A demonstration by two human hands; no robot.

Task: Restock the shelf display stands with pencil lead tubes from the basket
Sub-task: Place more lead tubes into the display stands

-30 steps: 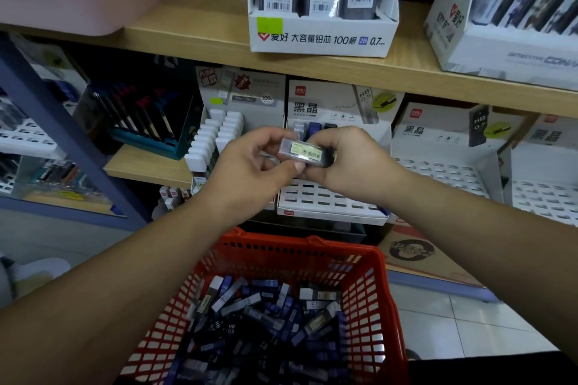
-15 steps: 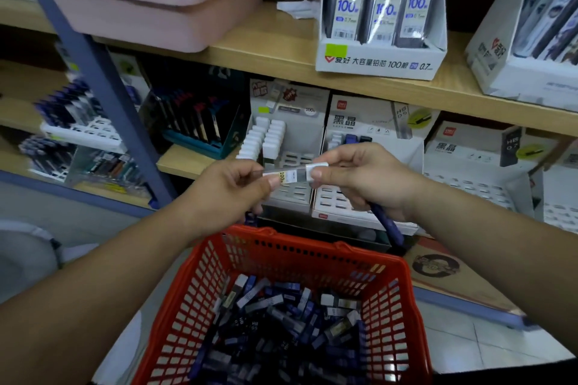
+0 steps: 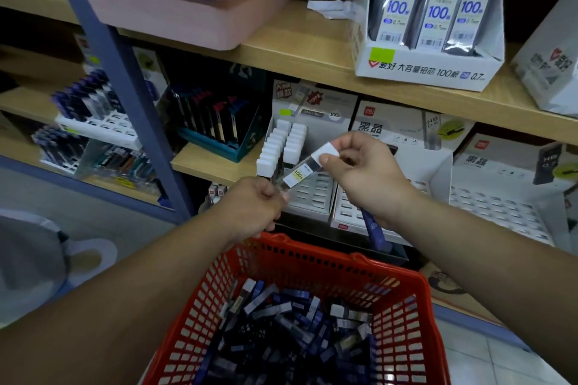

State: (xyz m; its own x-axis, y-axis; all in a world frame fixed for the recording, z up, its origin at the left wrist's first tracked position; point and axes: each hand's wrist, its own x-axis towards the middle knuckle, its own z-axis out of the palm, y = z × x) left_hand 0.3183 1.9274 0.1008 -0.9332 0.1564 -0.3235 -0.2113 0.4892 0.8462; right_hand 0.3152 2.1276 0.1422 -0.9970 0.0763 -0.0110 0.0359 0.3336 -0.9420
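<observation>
right hand (image 3: 366, 178) pinches the cap end of the lead tube (image 3: 297, 174); left hand (image 3: 253, 209), blurred, apparently grips its lower end, just far of the red basket (image 3: 312, 255).

Dimly and evenly lit, shadowed beneath the upper shelf (image 3: 312, 50). Streaked with white glare on the wrapped packs (image 3: 438, 0) at one o'clock. Smeared by blur and bowed at nine o'clock; soft throughout.

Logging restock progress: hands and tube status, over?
Both hands on white-capped tube: left hand grips lower end, right hand pinches cap, blue tube under palm. Nothing blocks the stand.
</observation>
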